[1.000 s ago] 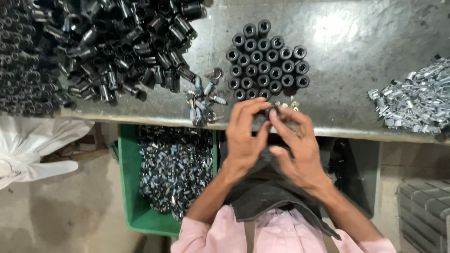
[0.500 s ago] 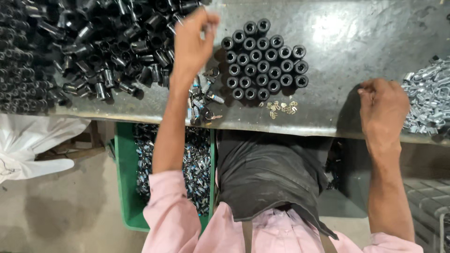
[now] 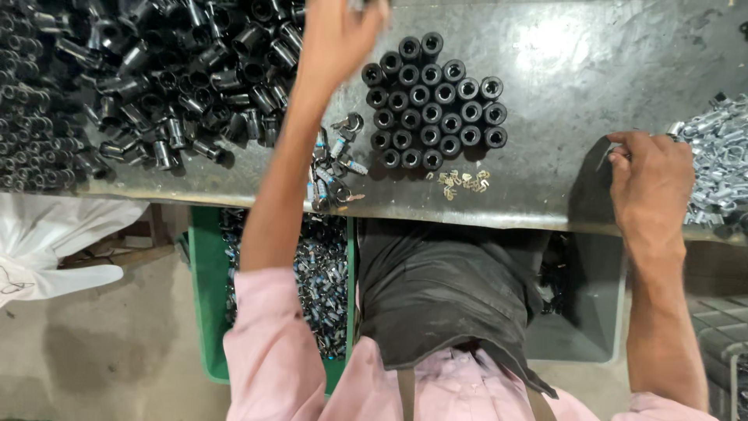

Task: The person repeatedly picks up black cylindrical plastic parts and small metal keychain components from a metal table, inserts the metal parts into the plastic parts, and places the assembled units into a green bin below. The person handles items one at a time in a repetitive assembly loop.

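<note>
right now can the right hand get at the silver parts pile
Probably yes: the right hand rests at the edge of the silver parts pile, fingers by the nearest pieces, with nothing between them.

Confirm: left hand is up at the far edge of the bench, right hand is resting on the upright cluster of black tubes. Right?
Not quite. In the head view the right hand is not on the upright cluster of black tubes; it rests at the edge of the pile of silver metal parts, well apart from that cluster. The left hand is indeed up at the far edge of the bench.
</note>
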